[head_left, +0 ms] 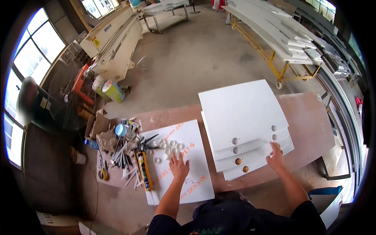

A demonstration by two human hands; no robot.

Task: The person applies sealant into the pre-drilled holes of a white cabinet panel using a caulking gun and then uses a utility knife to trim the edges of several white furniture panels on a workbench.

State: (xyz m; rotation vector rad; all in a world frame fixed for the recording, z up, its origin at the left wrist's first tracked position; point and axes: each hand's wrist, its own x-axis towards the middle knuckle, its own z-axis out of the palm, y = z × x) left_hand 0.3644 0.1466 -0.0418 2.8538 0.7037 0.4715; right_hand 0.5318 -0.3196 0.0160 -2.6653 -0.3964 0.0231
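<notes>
My left hand point(179, 166) rests flat with fingers spread on a white sheet with orange print point(184, 172), just below a cluster of small white round caps point(169, 147). My right hand point(275, 157) lies with fingers apart on the near right edge of a stack of white panels point(243, 117). The panels are fanned out, each showing round drilled holes point(235, 141) near its front edge. Neither hand holds anything.
Both lie on a brown worktable point(309, 117). Left of the sheet sits a heap of tools, tubes and a yellow-black cartridge gun point(144, 170). On the concrete floor stand a large cream machine point(113, 39), a fan point(66, 102) and a yellow rack with white boards point(282, 35).
</notes>
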